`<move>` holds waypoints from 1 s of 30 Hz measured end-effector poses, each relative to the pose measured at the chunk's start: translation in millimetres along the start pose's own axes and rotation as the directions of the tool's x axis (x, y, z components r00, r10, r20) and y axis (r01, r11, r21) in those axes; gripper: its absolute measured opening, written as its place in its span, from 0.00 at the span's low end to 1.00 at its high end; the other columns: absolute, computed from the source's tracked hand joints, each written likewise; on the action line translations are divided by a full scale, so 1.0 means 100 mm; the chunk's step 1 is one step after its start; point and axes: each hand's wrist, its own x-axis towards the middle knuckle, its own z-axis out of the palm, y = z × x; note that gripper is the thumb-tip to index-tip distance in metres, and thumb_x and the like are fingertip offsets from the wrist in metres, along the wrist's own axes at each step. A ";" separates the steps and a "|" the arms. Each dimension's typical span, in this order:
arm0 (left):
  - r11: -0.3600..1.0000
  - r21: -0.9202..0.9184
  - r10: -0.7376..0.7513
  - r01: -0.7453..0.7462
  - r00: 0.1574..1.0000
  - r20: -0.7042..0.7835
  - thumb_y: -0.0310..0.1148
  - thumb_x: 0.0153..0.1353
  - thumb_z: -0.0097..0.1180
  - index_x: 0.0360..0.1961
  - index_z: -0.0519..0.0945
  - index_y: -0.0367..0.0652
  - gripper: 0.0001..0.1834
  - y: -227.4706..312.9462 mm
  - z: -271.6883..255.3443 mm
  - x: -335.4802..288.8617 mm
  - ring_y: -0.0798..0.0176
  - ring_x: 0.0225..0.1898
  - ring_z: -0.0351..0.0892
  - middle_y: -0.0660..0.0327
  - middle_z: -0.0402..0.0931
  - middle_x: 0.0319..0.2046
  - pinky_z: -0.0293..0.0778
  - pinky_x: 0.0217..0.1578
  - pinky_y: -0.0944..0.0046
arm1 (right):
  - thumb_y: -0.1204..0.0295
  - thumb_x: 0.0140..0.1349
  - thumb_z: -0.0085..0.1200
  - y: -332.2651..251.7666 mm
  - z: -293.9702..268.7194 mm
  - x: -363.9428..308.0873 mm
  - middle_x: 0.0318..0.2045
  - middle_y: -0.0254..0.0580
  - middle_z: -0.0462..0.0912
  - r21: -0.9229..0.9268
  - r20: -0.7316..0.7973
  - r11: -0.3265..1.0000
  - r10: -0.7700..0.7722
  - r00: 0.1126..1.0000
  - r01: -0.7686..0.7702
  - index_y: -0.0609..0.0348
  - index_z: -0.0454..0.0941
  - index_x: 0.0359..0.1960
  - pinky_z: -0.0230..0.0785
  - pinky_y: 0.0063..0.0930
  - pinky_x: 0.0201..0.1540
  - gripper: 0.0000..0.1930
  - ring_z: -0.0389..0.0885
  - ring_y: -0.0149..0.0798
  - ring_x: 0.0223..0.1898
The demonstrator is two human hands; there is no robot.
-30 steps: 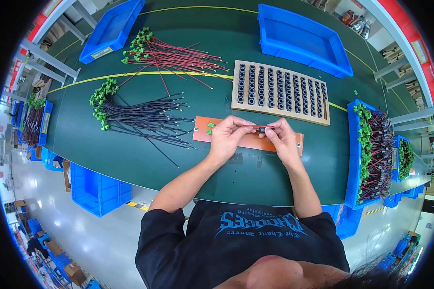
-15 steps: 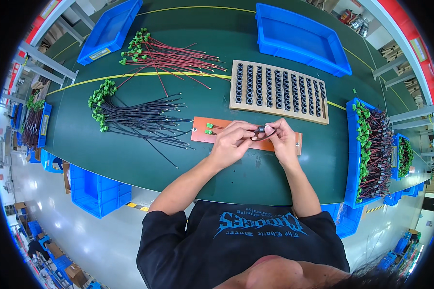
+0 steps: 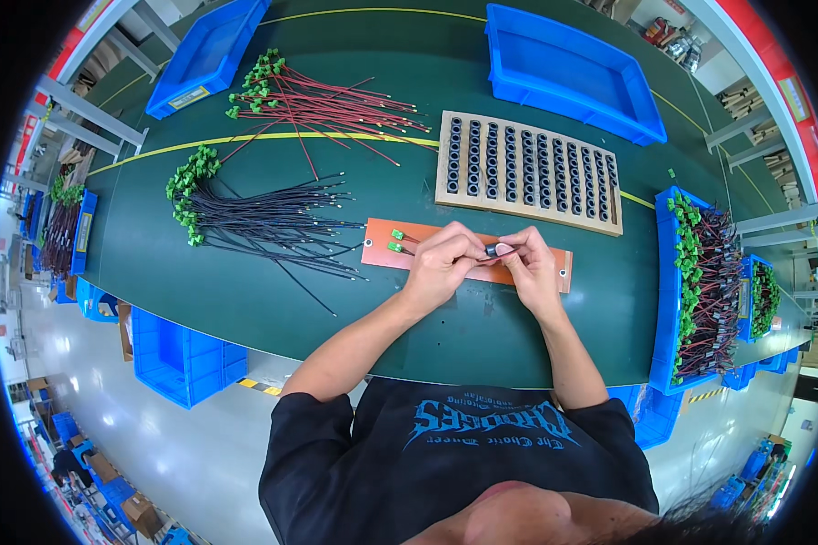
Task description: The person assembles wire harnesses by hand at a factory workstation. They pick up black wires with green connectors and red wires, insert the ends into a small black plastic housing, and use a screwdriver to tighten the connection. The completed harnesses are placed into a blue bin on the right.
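Note:
Over an orange board (image 3: 386,258), both my hands meet at a small black cylinder, likely a ferrite core (image 3: 493,251). Its left end is pinched by the fingertips of my left hand (image 3: 443,265). At its right side, the thumb and fingers of my right hand (image 3: 533,263) are closed on a thin dark wire (image 3: 513,253). Whether the wire runs through the core is hidden by my fingers. Two green connectors (image 3: 396,240) rest on the board's left part, with red and black leads passing under my left hand.
Behind the board stands a wooden tray (image 3: 529,213) with rows of black cores. Black wires with green connectors (image 3: 273,216) lie left, red ones (image 3: 336,102) behind them. Blue bins (image 3: 573,68) stand at the back; another bin (image 3: 665,300) of wired connectors stands right.
The dark wire loop below the core has drawn in to a short length by my right fingers. The core sits slightly lower, and my hands remain over the board.

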 end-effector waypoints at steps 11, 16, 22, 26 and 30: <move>0.964 -0.183 -0.184 0.194 0.980 0.072 0.10 0.61 0.61 0.29 0.79 0.32 0.08 -0.09 -0.01 0.02 0.57 0.49 0.87 0.45 0.84 0.49 0.86 0.52 0.61 | 0.73 0.76 0.54 -0.13 -0.20 0.04 0.39 0.38 0.87 0.012 0.104 0.999 0.044 0.994 -0.046 0.65 0.77 0.59 0.75 0.24 0.49 0.14 0.84 0.29 0.44; 0.982 -0.113 -0.146 0.152 0.988 0.059 0.10 0.61 0.61 0.29 0.80 0.34 0.08 -0.12 -0.03 0.01 0.57 0.49 0.87 0.47 0.86 0.47 0.85 0.52 0.61 | 0.75 0.73 0.57 -0.26 -0.13 0.03 0.39 0.41 0.88 -0.221 0.025 0.975 -0.027 0.999 0.032 0.65 0.85 0.50 0.77 0.27 0.46 0.09 0.85 0.33 0.42; 0.998 0.033 -0.052 0.050 0.998 0.038 0.10 0.56 0.56 0.30 0.81 0.31 0.07 0.01 -0.02 0.03 0.57 0.44 0.88 0.48 0.87 0.45 0.84 0.45 0.61 | 0.79 0.68 0.59 -0.47 -0.04 -0.04 0.38 0.48 0.87 -0.495 -0.005 0.849 -0.217 0.976 0.186 0.67 0.83 0.45 0.78 0.34 0.45 0.07 0.86 0.46 0.39; 0.998 0.047 -0.040 0.037 0.997 0.072 0.11 0.56 0.55 0.32 0.82 0.30 0.07 0.03 -0.02 0.02 0.55 0.41 0.88 0.49 0.87 0.44 0.84 0.43 0.61 | 0.79 0.66 0.60 -0.45 -0.06 -0.02 0.37 0.47 0.85 -0.658 0.051 0.688 -0.367 0.929 0.308 0.64 0.78 0.39 0.74 0.41 0.45 0.04 0.84 0.51 0.39; 0.991 0.087 -0.114 0.105 0.986 0.117 0.17 0.61 0.65 0.32 0.80 0.33 0.05 0.06 -0.03 0.03 0.60 0.44 0.88 0.51 0.87 0.45 0.83 0.46 0.62 | 0.78 0.66 0.60 -0.52 -0.12 -0.04 0.37 0.46 0.85 -0.779 0.066 0.541 -0.433 0.899 0.317 0.60 0.74 0.38 0.71 0.43 0.45 0.06 0.83 0.50 0.40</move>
